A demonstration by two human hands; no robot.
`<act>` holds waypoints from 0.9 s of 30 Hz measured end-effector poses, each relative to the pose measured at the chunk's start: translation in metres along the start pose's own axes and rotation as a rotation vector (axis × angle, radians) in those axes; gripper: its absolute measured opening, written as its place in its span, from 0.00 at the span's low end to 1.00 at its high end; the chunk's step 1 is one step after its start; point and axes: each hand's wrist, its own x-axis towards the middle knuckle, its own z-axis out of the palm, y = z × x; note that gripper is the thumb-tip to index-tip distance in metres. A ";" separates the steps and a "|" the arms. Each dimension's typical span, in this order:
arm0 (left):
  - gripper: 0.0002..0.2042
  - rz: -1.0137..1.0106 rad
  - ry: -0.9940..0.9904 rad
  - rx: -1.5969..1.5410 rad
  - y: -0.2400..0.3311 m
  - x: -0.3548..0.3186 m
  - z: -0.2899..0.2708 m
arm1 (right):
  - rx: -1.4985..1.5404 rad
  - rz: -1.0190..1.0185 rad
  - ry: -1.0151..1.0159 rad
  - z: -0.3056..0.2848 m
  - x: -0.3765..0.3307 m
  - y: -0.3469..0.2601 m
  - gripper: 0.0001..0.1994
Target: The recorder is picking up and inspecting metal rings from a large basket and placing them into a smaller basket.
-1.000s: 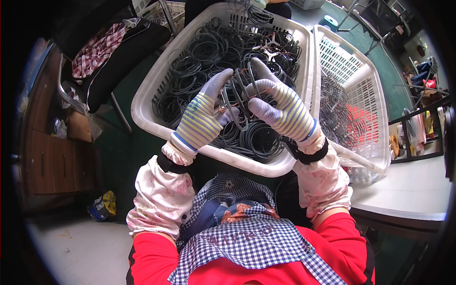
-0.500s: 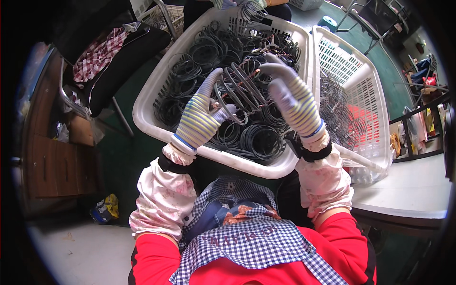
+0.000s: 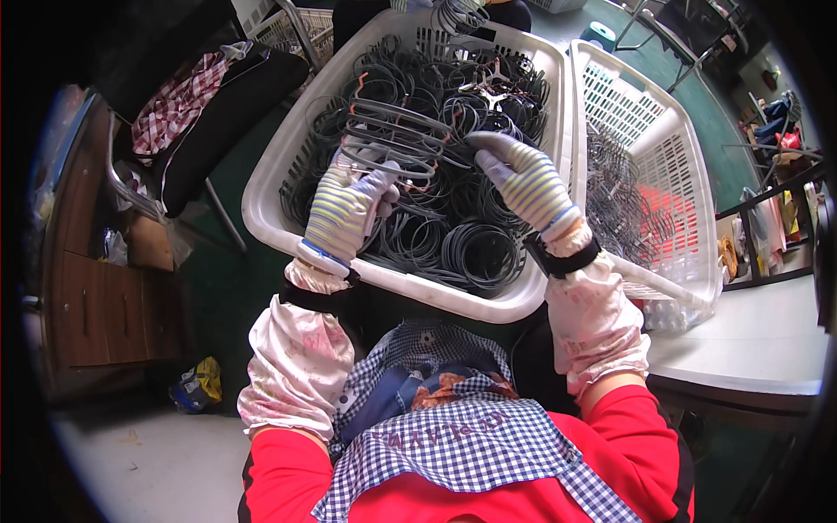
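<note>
My left hand, in a striped knit glove, is closed on a loose coil of grey wire with orange-red bits at its ends. It holds the coil above the heap of wire coils in a white plastic basket. Just right of the held coil is my right hand, gloved alike. Its fingers stretch toward the coil, with the thumb a little apart from them. Whether the fingertips touch a strand there is hard to make out.
A second white basket with thin dark wires stands against the right side. Across the heap, another person's gloved hands hold a coil. A black chair with a checked cloth is at left, a white tabletop at right.
The wire coil has moved left and up, turning over in my left hand. My right hand has shifted slightly left and down, its fingers drawn closer together.
</note>
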 end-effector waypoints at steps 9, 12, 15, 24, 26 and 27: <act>0.08 -0.010 0.091 -0.014 -0.001 -0.004 -0.007 | -1.025 0.132 -0.498 0.055 0.004 0.054 0.12; 0.08 -0.010 0.098 0.015 0.001 -0.004 -0.005 | -1.245 0.248 -0.556 0.075 0.007 0.068 0.13; 0.08 0.004 0.125 -0.002 0.007 -0.005 -0.002 | -1.274 0.250 -0.573 0.080 0.008 0.075 0.11; 0.09 0.019 0.165 -0.010 0.006 -0.002 -0.010 | -0.612 0.225 -0.455 0.053 0.015 0.048 0.11; 0.08 0.046 0.174 -0.026 0.008 -0.005 -0.008 | -0.389 0.074 -0.315 0.042 0.014 0.050 0.13; 0.08 0.075 0.185 -0.042 0.011 -0.006 -0.007 | -0.210 0.124 -0.287 0.033 0.018 0.041 0.13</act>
